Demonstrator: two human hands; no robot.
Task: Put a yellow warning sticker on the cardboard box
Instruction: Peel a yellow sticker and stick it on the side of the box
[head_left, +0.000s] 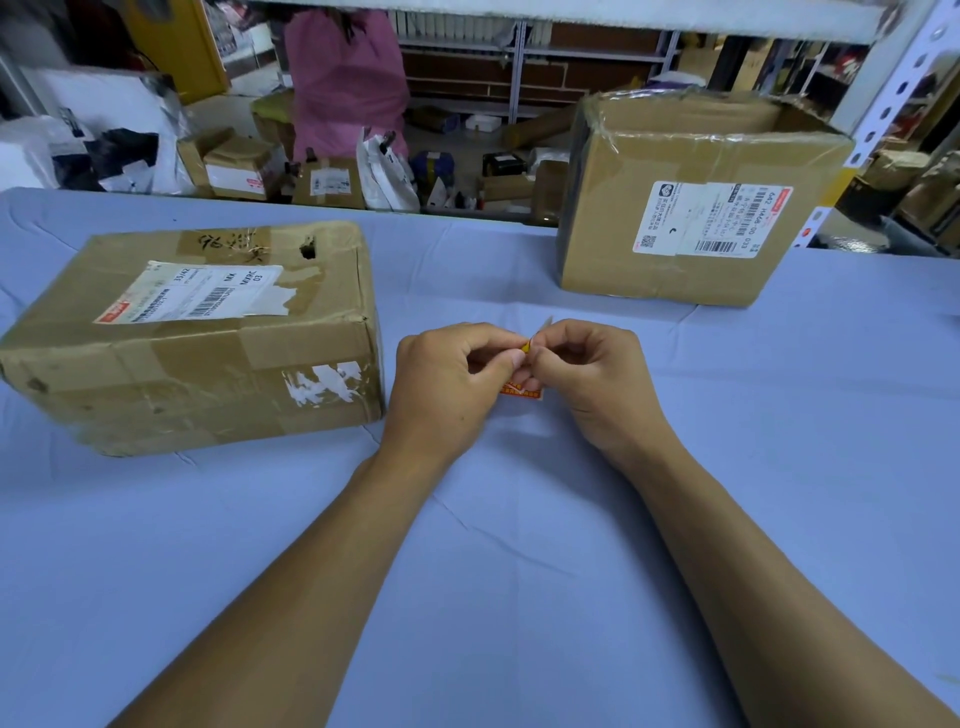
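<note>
Two bare forearms reaching up from the near edge over a pale blue table cloth (519, 571), meeting near the middle of the table. Left hand (447, 379) and right hand (597, 374) curling toward each other, fingertips almost touching. Both pinching a small yellow sticker (522, 391) between thumbs and forefingers (only an orange-yellow corner and a printed red lower strip showing, the rest hidden behind the fingers). Remaining fingers bending loosely inward. Thin pale sliver, possibly backing paper, poking up just above the right forefinger. Sticker hovering just above the cloth, between the two hands, well apart from either box.

Lying to the left, just beside the left hand, a low worn cardboard box (197, 338), carrying a white shipping label (197, 293) on top, brown tape patches, a small torn hole near its far edge and white scuffs on the near side. Standing farther off to the right, at the table's far edge, a taller taped box (691, 208), showing a white barcode label (711, 218) on the side facing the camera. Sitting beyond the table, a clutter of parcels, bags and metal shelving, with a pink bag (345, 78) hanging in the middle.
</note>
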